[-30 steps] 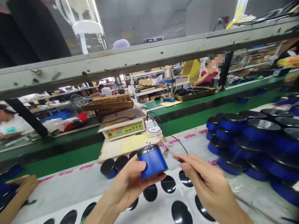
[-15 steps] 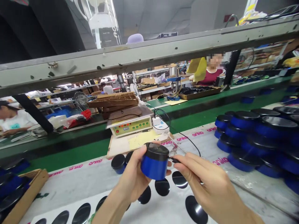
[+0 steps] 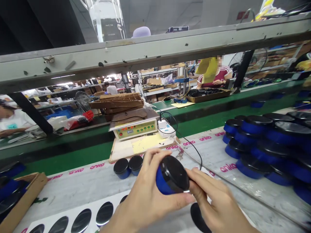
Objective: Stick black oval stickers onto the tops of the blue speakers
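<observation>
My left hand (image 3: 143, 194) is wrapped round a blue cylindrical part with a glossy black top (image 3: 175, 173), which it holds tilted with the top toward me. At the right edge of that top, the thumb and fingers of my right hand (image 3: 216, 197) are pinched together. Whatever they grip there is hidden by the fingers. Beneath my hands lies a white sheet with glossy black discs (image 3: 81, 220) on it. Two more blue parts with black tops (image 3: 121, 166) stand side by side beyond my left hand.
Stacked blue-and-black parts (image 3: 267, 145) stand on the right. A cardboard tray (image 3: 29, 197) with similar parts lies at left. Ahead are a control box (image 3: 136, 129), a power strip (image 3: 167, 131) with cables, and a green conveyor belt (image 3: 77, 147). A metal shelf beam (image 3: 145, 50) crosses above.
The blue part has been turned so that its black top faces me more. My left hand has rolled over with it. The small black thing in my right fingers is now out of sight.
</observation>
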A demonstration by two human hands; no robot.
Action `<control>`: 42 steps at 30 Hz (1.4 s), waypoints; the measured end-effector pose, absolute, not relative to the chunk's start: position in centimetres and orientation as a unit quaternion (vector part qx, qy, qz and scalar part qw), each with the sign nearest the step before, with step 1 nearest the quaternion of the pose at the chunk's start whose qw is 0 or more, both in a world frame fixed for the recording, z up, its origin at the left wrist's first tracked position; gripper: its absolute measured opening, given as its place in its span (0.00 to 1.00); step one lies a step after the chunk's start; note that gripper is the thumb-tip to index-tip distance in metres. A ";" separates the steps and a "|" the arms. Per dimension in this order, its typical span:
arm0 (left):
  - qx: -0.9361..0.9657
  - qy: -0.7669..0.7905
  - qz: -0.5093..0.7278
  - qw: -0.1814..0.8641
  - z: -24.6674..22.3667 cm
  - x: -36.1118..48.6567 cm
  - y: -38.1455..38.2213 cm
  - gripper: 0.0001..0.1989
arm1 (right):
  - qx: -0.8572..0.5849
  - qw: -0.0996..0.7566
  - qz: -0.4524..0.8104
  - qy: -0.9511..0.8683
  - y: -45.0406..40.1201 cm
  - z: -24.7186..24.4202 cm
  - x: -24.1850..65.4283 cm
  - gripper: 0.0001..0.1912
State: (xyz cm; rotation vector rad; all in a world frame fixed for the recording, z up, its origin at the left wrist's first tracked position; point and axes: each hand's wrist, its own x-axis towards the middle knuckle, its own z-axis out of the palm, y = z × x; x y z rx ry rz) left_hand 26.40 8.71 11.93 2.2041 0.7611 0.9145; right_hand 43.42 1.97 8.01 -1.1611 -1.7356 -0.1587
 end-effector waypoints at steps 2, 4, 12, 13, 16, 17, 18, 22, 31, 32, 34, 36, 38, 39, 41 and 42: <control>0.888 0.236 0.366 0.149 11.6 26.4 8.7 0.38 | -0.490 0.512 -0.056 -0.703 2.1 6.6 43.5 0.12; 0.905 0.165 0.392 0.016 11.5 26.4 8.6 0.35 | -0.504 0.526 -0.075 -0.681 2.1 5.3 43.4 0.11; 0.926 0.035 0.354 -0.124 13.5 26.5 7.3 0.12 | -0.480 0.530 -0.130 -0.686 1.7 4.7 42.8 0.12; 0.932 0.038 0.338 -0.121 13.8 26.5 7.3 0.13 | -0.477 0.523 -0.124 -0.696 1.7 4.7 42.8 0.14; 0.939 0.050 0.323 -0.108 14.2 26.3 7.2 0.13 | -0.475 0.513 -0.125 -0.704 1.6 4.2 43.0 0.16; 0.939 0.058 0.323 -0.101 14.2 26.3 7.3 0.14 | -0.476 0.514 -0.127 -0.702 1.6 3.9 43.0 0.16; 0.940 0.066 0.321 -0.091 14.2 26.2 7.3 0.14 | -0.478 0.515 -0.123 -0.700 1.6 3.5 43.0 0.15; 0.943 0.078 0.316 -0.067 13.7 26.0 7.6 0.14 | -0.482 0.526 -0.113 -0.691 1.6 2.6 42.8 0.09; 0.946 0.064 0.316 -0.047 12.7 25.8 8.4 0.15 | -0.498 0.534 -0.076 -0.679 1.6 3.7 43.1 0.08; 0.950 0.092 0.298 -0.027 12.4 25.8 8.4 0.19 | -0.493 0.527 -0.081 -0.688 1.6 3.8 43.3 0.08; 0.956 0.156 0.248 0.014 11.7 26.0 8.6 0.29 | -0.470 0.493 -0.094 -0.726 1.7 3.9 43.9 0.10; 0.958 0.194 0.204 0.052 10.8 26.4 9.0 0.36 | -0.450 0.442 -0.119 -0.767 1.7 3.9 44.6 0.11; 0.956 0.204 0.193 0.088 9.9 26.8 9.6 0.35 | -0.456 0.395 -0.160 -0.781 1.4 3.8 45.8 0.12; 0.952 0.210 0.200 0.099 9.6 27.0 10.1 0.33 | -0.464 0.378 -0.189 -0.778 1.1 3.7 46.5 0.12; 0.934 0.247 0.234 0.108 9.2 27.4 11.1 0.31 | -0.489 0.363 -0.242 -0.756 0.4 3.6 48.2 0.11; 0.922 0.270 0.253 0.112 9.1 27.7 11.7 0.30 | -0.499 0.364 -0.257 -0.743 0.1 3.5 49.0 0.10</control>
